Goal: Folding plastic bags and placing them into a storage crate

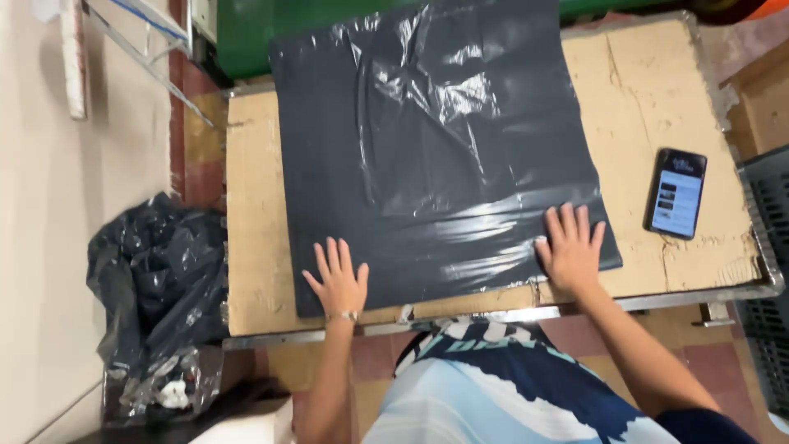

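Right across the counter (pixel 657 90), whose top is a worn, cracked sheet of cardboard with a metal edge, lies a big dark grey plastic bag (pixel 427 148), spread nearly flat and glossy with creases near its middle. It covers most of the surface and runs to the far edge. Down on the floor to the left, against the wall, sits a crumpled heap of black plastic bags (pixel 156 271). Nearer, the person's right hand (pixel 569 247) lies palm down, fingers spread wide, on the near right corner of the flat bag, gripping nothing. Their left hand (pixel 337 278) rests the same way, flat and open, on the near left edge. Well right of the bag lies a phone (pixel 675 193), screen lit, on bare cardboard.
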